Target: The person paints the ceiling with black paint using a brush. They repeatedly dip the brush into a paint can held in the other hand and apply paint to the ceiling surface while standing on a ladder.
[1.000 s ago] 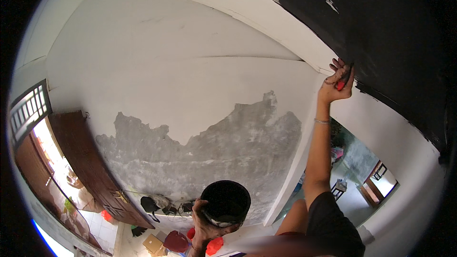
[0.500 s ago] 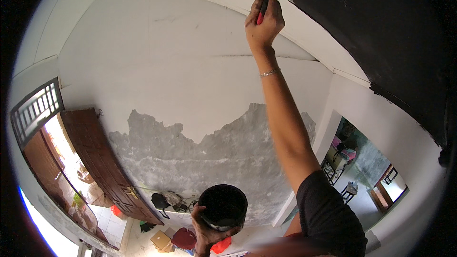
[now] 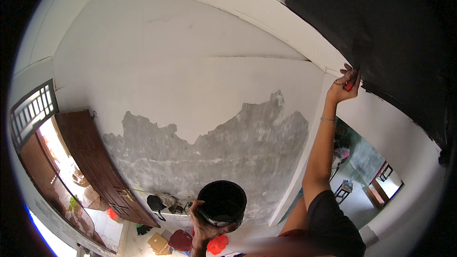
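Note:
My right hand is raised high on the right, closed around a paintbrush whose red handle end shows at the palm. The bristles cannot be told apart from the black painted surface, which the hand reaches at its lower edge, beside a white strip. Low in the middle, my left hand grips a round black paint bucket from its left side and underneath. Its opening faces me, dark inside, with a greyish smear near the lower rim. Dark stains mark both hands.
Ahead stands a white wall with a bare grey lower patch. A brown door is open at left. Below lie a cardboard box, a dark red item and a red bag. At right, an opening shows a stool.
My right hand with the brush has moved right and down along the edge of the black surface. My left hand still holds the bucket in nearly the same place.

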Demonstrator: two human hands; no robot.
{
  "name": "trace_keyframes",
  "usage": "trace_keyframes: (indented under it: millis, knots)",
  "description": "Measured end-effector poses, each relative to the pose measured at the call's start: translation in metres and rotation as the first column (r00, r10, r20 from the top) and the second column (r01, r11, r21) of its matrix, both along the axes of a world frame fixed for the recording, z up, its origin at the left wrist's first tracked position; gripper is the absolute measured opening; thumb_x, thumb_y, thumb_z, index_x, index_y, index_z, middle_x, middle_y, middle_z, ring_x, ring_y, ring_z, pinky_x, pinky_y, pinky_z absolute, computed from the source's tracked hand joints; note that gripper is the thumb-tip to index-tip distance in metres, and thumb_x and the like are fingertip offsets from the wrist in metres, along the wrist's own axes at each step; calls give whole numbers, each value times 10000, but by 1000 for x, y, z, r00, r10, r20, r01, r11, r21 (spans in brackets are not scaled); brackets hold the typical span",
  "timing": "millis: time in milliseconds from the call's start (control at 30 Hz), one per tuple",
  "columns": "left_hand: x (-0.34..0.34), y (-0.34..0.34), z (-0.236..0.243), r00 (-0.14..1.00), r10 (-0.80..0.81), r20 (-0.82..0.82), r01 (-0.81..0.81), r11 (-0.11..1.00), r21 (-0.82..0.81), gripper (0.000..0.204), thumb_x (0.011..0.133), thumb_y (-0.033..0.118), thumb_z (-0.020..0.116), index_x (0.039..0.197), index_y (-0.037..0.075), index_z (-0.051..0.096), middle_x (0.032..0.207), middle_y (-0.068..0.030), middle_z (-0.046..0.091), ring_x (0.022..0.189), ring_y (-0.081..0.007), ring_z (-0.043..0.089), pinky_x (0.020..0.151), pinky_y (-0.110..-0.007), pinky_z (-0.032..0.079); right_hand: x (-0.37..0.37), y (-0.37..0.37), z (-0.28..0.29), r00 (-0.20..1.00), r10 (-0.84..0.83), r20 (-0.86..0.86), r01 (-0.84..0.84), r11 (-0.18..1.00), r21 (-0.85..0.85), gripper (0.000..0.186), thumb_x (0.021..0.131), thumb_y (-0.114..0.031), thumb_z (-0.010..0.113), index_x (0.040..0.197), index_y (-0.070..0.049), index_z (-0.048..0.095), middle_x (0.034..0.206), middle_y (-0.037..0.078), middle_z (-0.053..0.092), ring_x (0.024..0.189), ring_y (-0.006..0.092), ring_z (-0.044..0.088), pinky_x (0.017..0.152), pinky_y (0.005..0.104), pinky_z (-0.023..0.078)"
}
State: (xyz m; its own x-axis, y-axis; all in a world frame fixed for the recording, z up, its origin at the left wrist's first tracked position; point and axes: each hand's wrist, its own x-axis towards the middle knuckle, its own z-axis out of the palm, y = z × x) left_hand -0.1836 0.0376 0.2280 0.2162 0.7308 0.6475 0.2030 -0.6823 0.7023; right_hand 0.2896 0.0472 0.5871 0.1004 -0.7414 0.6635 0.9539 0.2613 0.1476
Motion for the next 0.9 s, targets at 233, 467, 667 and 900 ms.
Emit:
trace_keyframes:
  millis: [233, 467, 667, 900]
  knots:
    - [-8, -2, 5, 991, -19, 130, -2, 987, 163, 1161, 478, 439, 1008, 1334, 133, 285, 1287, -208, 451, 1176, -360, 517, 957, -497, 448, -98, 76, 85, 963, 139, -232, -116, 987, 110, 248, 1007, -145, 523, 936, 75, 615, 903, 205, 665, 756, 238, 673, 608, 344, 544]
    - [-10, -5, 2, 984, 34, 175, -56, 991, 122, 1165, 472, 435, 1014, 1334, 143, 286, 1287, -210, 470, 1162, -356, 540, 940, -499, 461, -202, 152, 116, 965, -138, 224, 178, 970, -168, 418, 936, -117, 619, 1325, 29, 571, 936, 179, 687, 808, 353, 689, 695, 412, 560]
    - [-6, -2, 4, 989, 85, 119, -99, 988, 115, 1176, 454, 452, 1015, 1325, 122, 296, 1254, -190, 459, 1144, -350, 530, 947, -486, 452, -89, 91, 84, 949, -86, 303, 113, 991, -73, 347, 964, -49, 584, 1293, 61, 605, 956, 102, 753, 804, 173, 702, 696, 310, 559]
    - [-2, 7, 3, 989, -57, 135, 42, 993, 114, 1161, 460, 434, 1010, 1313, 108, 294, 1236, -187, 461, 1143, -353, 527, 950, -488, 445, 4, 42, 2, 987, 35, -155, -30, 999, 35, 350, 926, -48, 472, 1212, 95, 615, 905, 154, 711, 706, 183, 625, 629, 304, 516]
